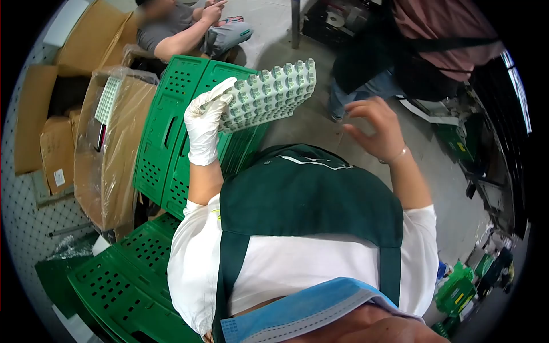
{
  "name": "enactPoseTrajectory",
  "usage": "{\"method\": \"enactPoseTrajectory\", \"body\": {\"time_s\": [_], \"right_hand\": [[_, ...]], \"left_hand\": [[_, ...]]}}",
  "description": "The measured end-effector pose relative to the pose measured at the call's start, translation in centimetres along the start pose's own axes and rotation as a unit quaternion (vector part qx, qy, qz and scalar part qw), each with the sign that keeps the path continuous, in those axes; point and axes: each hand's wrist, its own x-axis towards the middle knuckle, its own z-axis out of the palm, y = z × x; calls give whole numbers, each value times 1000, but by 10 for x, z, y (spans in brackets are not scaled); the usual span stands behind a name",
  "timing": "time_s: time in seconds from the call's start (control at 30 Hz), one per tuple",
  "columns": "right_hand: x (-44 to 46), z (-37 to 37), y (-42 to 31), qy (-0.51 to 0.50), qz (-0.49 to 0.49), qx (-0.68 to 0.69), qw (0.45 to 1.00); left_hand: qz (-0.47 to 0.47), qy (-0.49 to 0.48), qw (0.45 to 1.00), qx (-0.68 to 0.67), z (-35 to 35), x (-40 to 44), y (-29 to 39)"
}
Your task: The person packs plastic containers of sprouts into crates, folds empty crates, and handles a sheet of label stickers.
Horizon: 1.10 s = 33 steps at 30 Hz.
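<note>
My left hand (pixel 207 120), in a white glove, grips one end of a pale sheet (pixel 269 94) covered in rows of small green-and-white raised pieces; I cannot make out what kind they are. The sheet is held up in the air, tilted, above stacked green plastic crates (pixel 166 123). My right hand (pixel 374 127) is bare, with a band at the wrist. It is raised on the other side, apart from the sheet, its fingers curved and spread with nothing between them. This hand is slightly blurred.
More green crates (pixel 128 280) stand lower left. Cardboard boxes (pixel 34 120) fill the left, one wrapped in clear plastic (pixel 117 166) with a similar sheet (pixel 107 98) inside. A seated person (pixel 177 34) is at the back; another person (pixel 423 46) stands upper right. Green packages (pixel 457 291) lie lower right.
</note>
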Motion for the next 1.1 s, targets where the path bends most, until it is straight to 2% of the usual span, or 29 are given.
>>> {"method": "enactPoseTrajectory", "body": {"time_s": [0.03,0.07,0.1,0.17,0.23,0.3,0.43,0.5,0.53,0.57,0.6,0.63,0.73,0.8,0.83,0.87,0.9,0.97,1.03,1.07,1.1], "right_hand": [[-7,-2,5,7,113,43,993],[-12,-2,9,12,94,-11,995],[-13,-1,15,7,89,-7,996],[-9,-5,13,-1,-78,-96,992],[-3,-6,12,-13,-93,-102,990],[3,-3,14,-6,-182,-88,979],[8,-4,17,0,-230,-55,972],[2,-8,21,-13,-227,-5,974],[-5,-14,23,-114,-53,192,973],[-11,-19,28,-212,126,371,896],[-29,-8,42,-252,230,563,753],[-40,3,48,-266,241,686,633],[-70,38,59,-333,250,658,627],[-72,45,61,-304,242,629,674],[-58,34,60,-344,271,538,720],[-51,34,68,-311,205,426,825],[-40,36,80,-266,130,300,907],[-9,35,91,-114,190,273,936],[31,29,84,-16,180,209,961],[47,29,73,21,144,231,962],[56,33,64,25,143,227,963]], "left_hand": [[7,23,1000,1,-1,-1,0],[21,36,999,-6,-2,-1,-2],[19,43,999,-5,-4,-2,-4],[-1,67,998,18,-2,-4,-7],[3,74,997,-10,7,-5,-7],[-1,83,996,21,17,-9,-6],[29,25,999,23,33,-16,-13],[5,31,1000,1,41,-20,-13],[5,41,999,-1,45,-22,-14],[13,48,999,-16,49,-24,-15],[22,57,998,-31,51,-26,-15],[25,74,996,-31,51,-28,-16],[-16,116,993,-11,49,-32,-18],[-29,143,989,-25,52,-33,-15],[-40,157,986,-37,53,-34,-12],[-36,166,984,-46,51,-33,-13],[-36,173,983,-46,47,-32,-14],[-58,147,987,-32,39,-29,-15],[-53,150,986,-42,33,-20,-11],[-53,158,985,-44,27,-16,-11],[-50,164,984,-49,21,-12,-11]]}}
